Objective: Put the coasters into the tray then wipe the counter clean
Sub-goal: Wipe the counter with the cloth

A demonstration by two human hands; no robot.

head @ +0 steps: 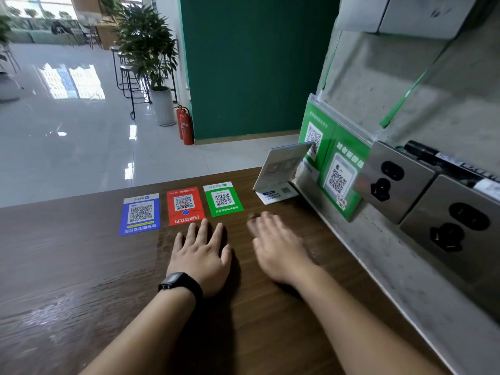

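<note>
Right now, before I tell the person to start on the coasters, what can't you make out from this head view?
- Coasters and tray: none in the frame; the counter runs off the left and bottom edges.
- Wiping cloth: not visible.
- Right hand: motion-blurred, so its contact with the counter is unclear.
- Left hand: palm down, underside hidden.
- White card stand: its front faces away.

bright daylight comes from windows (40,4) at eleven o'clock, throwing white glare on the floor (73,82). the right hand (278,247) is motion-blurred. wide-angle bending warps the wall (405,77) at three o'clock.
</note>
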